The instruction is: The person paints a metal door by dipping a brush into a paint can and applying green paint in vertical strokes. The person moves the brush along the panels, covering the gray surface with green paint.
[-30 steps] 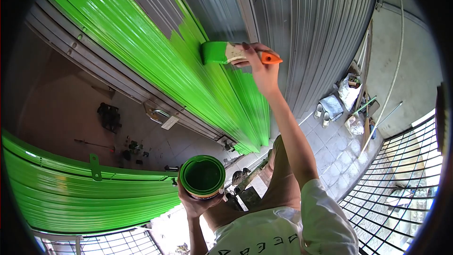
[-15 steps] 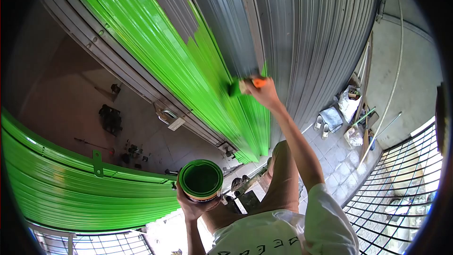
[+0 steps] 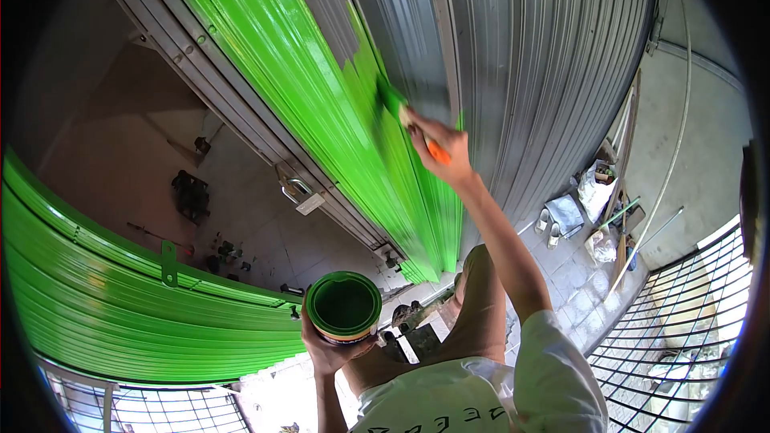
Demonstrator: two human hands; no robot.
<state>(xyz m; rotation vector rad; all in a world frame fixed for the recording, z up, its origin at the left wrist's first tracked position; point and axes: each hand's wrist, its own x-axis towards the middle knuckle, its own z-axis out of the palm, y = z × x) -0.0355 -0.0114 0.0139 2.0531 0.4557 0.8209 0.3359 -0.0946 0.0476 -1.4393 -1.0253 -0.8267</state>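
My right hand (image 3: 446, 151) is closed around a paintbrush (image 3: 404, 116) with an orange handle. Its green-coated bristles touch the ribbed metal shutter door (image 3: 481, 56), at the border between fresh green paint (image 3: 289, 72) and bare grey panel. My left hand (image 3: 330, 353) grips a paint can (image 3: 343, 306) from below and the side, held upright near my lap. Green paint shows inside the can and on its rim. Some of the bristles are blurred by motion.
A padlock (image 3: 300, 194) hangs on the door's edge beside the dark opening. At left stands another green shutter section (image 3: 160, 313). White shoes (image 3: 549, 226), bags (image 3: 595, 191) and poles (image 3: 642, 216) lie at right, near a black metal grille (image 3: 682, 313).
My right hand has swung the brush up and left along the panel, and the brush now points upward. The can stays in my left hand. My view has shifted slightly.
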